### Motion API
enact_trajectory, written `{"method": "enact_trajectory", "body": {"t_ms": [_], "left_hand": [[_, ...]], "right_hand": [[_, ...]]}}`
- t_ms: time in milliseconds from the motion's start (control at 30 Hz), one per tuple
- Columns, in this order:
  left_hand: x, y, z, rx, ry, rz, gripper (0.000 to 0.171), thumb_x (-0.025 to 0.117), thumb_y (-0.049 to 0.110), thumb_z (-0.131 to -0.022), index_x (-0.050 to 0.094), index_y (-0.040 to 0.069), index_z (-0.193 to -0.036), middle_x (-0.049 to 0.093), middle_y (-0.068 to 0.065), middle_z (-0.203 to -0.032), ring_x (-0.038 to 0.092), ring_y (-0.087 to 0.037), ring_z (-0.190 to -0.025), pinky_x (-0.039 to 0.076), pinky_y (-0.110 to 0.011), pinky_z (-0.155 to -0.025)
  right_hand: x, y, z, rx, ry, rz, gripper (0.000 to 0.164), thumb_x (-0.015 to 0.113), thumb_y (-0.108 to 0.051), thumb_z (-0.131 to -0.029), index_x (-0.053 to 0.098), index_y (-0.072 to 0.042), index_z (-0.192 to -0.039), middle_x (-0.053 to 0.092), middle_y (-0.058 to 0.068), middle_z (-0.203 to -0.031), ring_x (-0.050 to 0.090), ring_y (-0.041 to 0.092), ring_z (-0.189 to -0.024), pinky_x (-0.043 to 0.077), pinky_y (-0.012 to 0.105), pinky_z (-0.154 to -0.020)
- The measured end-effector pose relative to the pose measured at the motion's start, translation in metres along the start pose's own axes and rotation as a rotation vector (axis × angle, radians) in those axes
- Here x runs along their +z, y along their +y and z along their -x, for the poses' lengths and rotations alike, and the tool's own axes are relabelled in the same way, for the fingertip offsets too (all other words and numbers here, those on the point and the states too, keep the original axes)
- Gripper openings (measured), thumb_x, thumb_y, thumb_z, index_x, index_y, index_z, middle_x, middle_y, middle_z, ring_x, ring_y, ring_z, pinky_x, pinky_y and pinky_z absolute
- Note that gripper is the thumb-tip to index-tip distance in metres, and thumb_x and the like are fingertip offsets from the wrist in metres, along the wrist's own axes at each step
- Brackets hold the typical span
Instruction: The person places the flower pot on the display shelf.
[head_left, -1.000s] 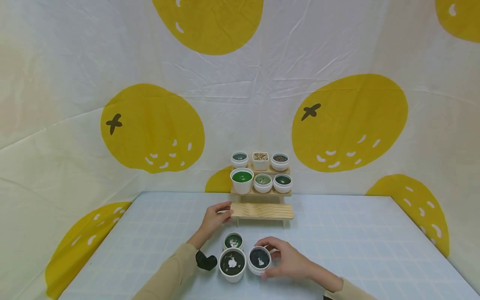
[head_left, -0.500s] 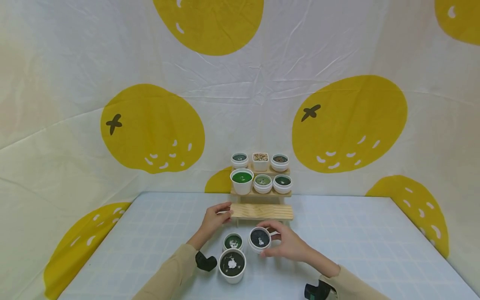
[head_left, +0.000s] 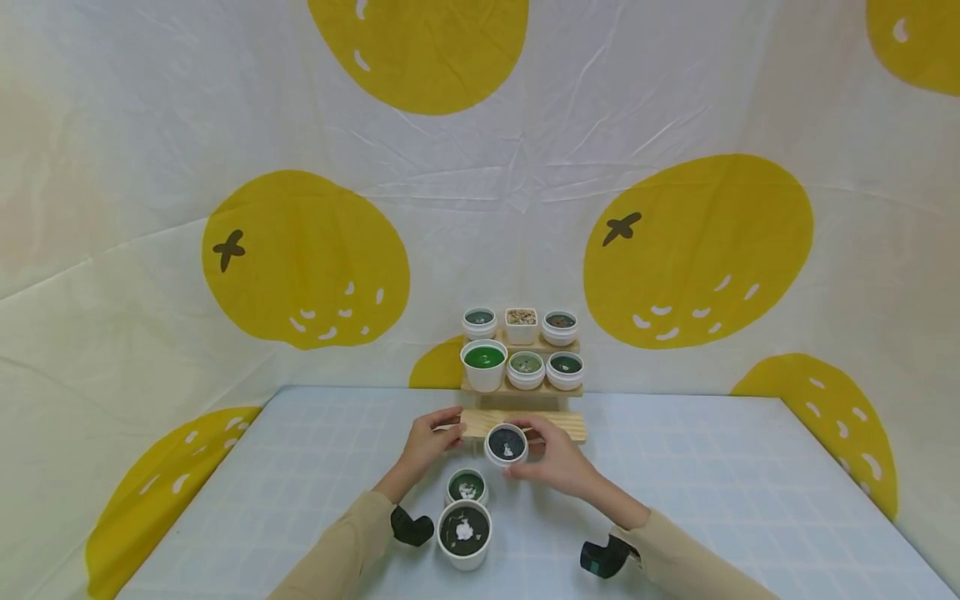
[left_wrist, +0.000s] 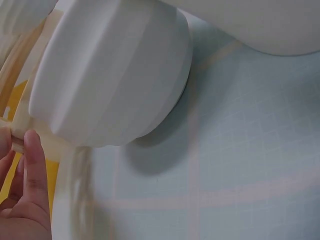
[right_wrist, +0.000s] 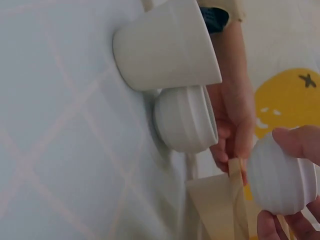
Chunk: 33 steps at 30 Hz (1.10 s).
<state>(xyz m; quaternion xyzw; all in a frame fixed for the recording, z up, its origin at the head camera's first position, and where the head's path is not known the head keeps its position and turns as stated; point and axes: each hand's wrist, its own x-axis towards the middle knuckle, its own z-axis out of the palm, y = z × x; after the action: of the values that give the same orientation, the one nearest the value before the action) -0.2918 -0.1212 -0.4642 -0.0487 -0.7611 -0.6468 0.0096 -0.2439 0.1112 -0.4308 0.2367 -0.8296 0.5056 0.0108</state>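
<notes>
My right hand [head_left: 558,461] holds a small round white pot [head_left: 507,446] with dark contents and a white patch on top. Its thumb and fingers lie on opposite sides of this pot [right_wrist: 279,177] in the right wrist view. The pot is in front of the lowest step of a wooden tiered stand [head_left: 482,419], overlapping it in the head view. My left hand [head_left: 426,443] pinches that step's left end, thumb and finger showing at the wood in the left wrist view. Nearer me stand a small pot with green contents [head_left: 467,486] and a taller dark-filled white pot [head_left: 464,535].
The two upper steps bear several white containers, among them a taller cup of bright green [head_left: 484,365] and a square one with beige bits [head_left: 521,325]. A light-blue checked cloth [head_left: 712,492] covers the table. Behind hangs a white curtain [head_left: 495,225] with yellow fruit prints.
My right hand has carried the dark-filled pot from beside the taller pot forward and slightly left to the lowest step. My left hand stays at the step's end.
</notes>
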Motion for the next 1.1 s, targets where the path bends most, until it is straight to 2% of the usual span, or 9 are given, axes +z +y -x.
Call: {"method": "enact_trajectory", "body": {"t_ms": [167, 533, 867, 1100], "left_hand": [[0.0, 0.0, 0.0, -0.002, 0.005, -0.014, 0.038, 0.065, 0.003, -0.088, 0.059, -0.007, -0.125, 0.062, -0.027, -0.115, 0.063, -0.01, -0.073, 0.06, -0.026, -0.07], [0.0, -0.004, -0.003, -0.012, 0.011, -0.008, 0.037, 0.065, 0.002, -0.088, 0.06, -0.006, -0.124, 0.063, -0.026, -0.116, 0.064, -0.011, -0.075, 0.06, -0.025, -0.07], [0.001, -0.006, -0.004, -0.004, 0.015, 0.001, 0.036, 0.064, 0.0, -0.088, 0.061, -0.006, -0.124, 0.064, -0.026, -0.114, 0.064, -0.01, -0.073, 0.06, -0.023, -0.068], [0.0, -0.006, -0.003, -0.012, 0.003, -0.033, 0.037, 0.063, 0.003, -0.09, 0.06, -0.005, -0.126, 0.063, -0.024, -0.116, 0.064, -0.011, -0.075, 0.06, -0.026, -0.071]], "right_hand": [[0.004, 0.0, -0.011, -0.005, 0.054, 0.026, 0.065, 0.086, -0.016, -0.068, 0.057, -0.007, -0.125, 0.062, 0.01, -0.121, 0.063, 0.023, -0.104, 0.056, 0.031, -0.089], [0.015, 0.0, -0.027, -0.013, 0.148, -0.065, 0.066, 0.086, -0.008, -0.066, 0.058, -0.003, -0.125, 0.06, 0.015, -0.119, 0.064, 0.025, -0.098, 0.056, 0.022, -0.082], [0.022, 0.0, -0.037, 0.022, 0.176, -0.06, 0.064, 0.086, -0.005, -0.065, 0.059, -0.004, -0.124, 0.057, 0.015, -0.115, 0.062, 0.021, -0.094, 0.057, 0.027, -0.081], [0.026, 0.002, -0.042, 0.035, 0.199, -0.056, 0.063, 0.086, -0.004, -0.064, 0.06, -0.004, -0.122, 0.057, 0.014, -0.111, 0.062, 0.019, -0.093, 0.056, 0.021, -0.08]]}}
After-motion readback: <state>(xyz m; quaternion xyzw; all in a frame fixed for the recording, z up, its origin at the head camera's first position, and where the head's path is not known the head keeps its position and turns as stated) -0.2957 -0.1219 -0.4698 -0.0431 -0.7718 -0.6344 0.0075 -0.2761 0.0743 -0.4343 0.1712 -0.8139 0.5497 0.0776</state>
